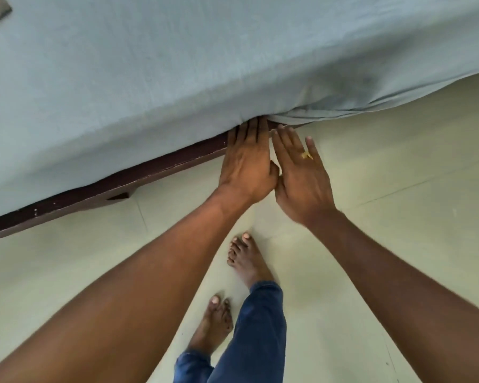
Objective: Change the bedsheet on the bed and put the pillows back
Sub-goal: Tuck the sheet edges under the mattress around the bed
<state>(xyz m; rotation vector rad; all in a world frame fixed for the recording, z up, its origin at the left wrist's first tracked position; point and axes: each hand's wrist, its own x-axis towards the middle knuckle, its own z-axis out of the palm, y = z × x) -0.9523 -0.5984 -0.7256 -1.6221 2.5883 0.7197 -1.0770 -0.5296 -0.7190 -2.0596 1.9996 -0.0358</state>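
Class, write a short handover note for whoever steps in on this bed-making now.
Left hand: fingers straight, pushing the pale blue-grey fabric bedsheet in above the dark brown wooden bed frame.
Right hand: fingers straight, tips at the sheet's bunched fold.
Done: sheet spread, tucked on the left.
Left: tuck the loose edge on the right; replace pillows, none plainly in view.

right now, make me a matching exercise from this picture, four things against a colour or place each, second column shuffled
Column one: 1 bedsheet; 2 bed frame; 3 ring; 4 jeans.
Column two: a dark brown; b on the right hand; c pale blue-grey; d dark blue.
Pairs: 1-c; 2-a; 3-b; 4-d.
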